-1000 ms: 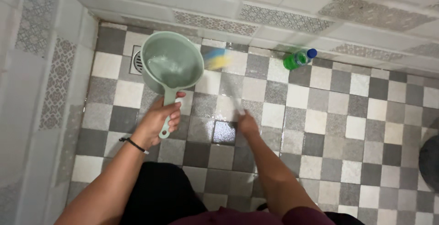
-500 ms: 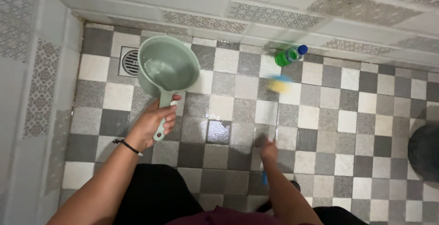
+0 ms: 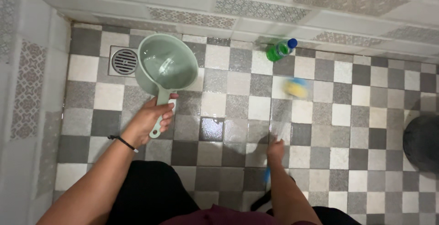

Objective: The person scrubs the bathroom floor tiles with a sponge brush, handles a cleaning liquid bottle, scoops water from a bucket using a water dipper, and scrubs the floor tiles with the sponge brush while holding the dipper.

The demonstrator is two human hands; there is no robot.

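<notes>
My left hand (image 3: pixel 153 116) grips the handle of a pale green water scoop (image 3: pixel 165 65), held level over the wet checkered floor tiles (image 3: pixel 238 84) beside a metal floor drain (image 3: pixel 124 60). My right hand (image 3: pixel 275 149) holds the handle of a long scrub brush; its yellow and blue head (image 3: pixel 296 87) is blurred on the tiles to the right. A black band sits on my left wrist. The brush handle is mostly blurred.
A green bottle with a blue cap (image 3: pixel 280 50) lies by the tiled back wall. A dark round object (image 3: pixel 423 142) sits at the right edge. A tiled wall runs along the left side. My dark trousers fill the bottom.
The brush head has swept from the far left, near the scoop, rightward across the tiles. My right hand moved right and nearer to me. The scoop stays held over the drain area.
</notes>
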